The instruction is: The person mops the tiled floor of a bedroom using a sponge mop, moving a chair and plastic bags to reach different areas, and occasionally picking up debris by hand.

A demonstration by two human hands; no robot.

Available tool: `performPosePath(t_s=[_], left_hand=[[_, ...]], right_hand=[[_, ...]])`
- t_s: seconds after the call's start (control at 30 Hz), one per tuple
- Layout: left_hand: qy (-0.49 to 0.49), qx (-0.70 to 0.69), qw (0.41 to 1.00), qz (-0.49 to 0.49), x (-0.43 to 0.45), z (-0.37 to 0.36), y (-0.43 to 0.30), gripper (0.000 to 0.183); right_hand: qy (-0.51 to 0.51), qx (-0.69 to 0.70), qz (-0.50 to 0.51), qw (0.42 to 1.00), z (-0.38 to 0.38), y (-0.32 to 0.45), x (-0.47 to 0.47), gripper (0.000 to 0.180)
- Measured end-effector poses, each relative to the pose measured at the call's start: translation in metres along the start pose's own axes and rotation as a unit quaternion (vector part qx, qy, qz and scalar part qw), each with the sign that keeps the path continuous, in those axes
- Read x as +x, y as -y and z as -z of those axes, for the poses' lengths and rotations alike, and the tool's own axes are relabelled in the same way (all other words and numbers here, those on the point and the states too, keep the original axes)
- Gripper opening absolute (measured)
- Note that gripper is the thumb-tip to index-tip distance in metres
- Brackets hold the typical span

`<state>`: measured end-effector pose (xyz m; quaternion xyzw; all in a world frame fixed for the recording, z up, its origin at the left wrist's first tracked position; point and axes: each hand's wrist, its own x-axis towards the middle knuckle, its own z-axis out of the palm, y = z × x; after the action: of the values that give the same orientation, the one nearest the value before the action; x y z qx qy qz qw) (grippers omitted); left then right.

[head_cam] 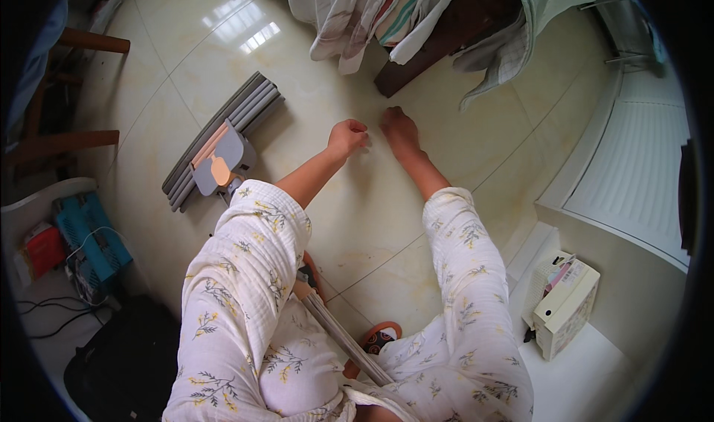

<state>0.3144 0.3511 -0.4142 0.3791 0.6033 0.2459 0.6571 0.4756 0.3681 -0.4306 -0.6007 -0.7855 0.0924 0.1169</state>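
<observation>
My left hand (347, 137) is over the tiled floor (357, 210), its fingers curled in towards the thumb. Something small and blurred shows at its fingertips, too unclear to name. Just to the right, my right hand (400, 132) has bent fingers whose tips are hidden; the two hands are apart. Beyond it stands a dark wooden furniture leg (410, 67). To the left a sponge mop head (223, 143), grey with peach parts, rests on the floor. A mop pole (348, 330) slants below my left arm towards my body, held by neither hand.
Draped cloths (357, 20) hang at the top from dark furniture. Wooden chair legs (83, 139) stand at left, above a shelf with a blue box (95, 238) and cables. A black bag (125, 360) lies at lower left. A cream box (566, 305) sits at right beside a white cabinet (630, 159).
</observation>
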Motion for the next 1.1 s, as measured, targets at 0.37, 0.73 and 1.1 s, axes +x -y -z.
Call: performPosePath(t_s=[0.37, 0.73, 1.1], left_hand=[[-0.014, -0.028, 0.999, 0.006, -0.001, 0.006, -0.002, 0.023], [-0.009, -0.02, 1.0, -0.01, 0.007, -0.005, -0.005, 0.023], [0.015, -0.134, 0.99, 0.037, 0.024, -0.016, -0.02, 0.014]], right_hand=[[-0.009, 0.274, -0.189, 0.943, 0.014, -0.003, 0.015, 0.007], [-0.125, 0.189, -0.05, 0.973, 0.008, -0.011, -0.004, 0.003], [-0.086, 0.365, -0.187, 0.908, 0.008, -0.002, -0.009, 0.008]])
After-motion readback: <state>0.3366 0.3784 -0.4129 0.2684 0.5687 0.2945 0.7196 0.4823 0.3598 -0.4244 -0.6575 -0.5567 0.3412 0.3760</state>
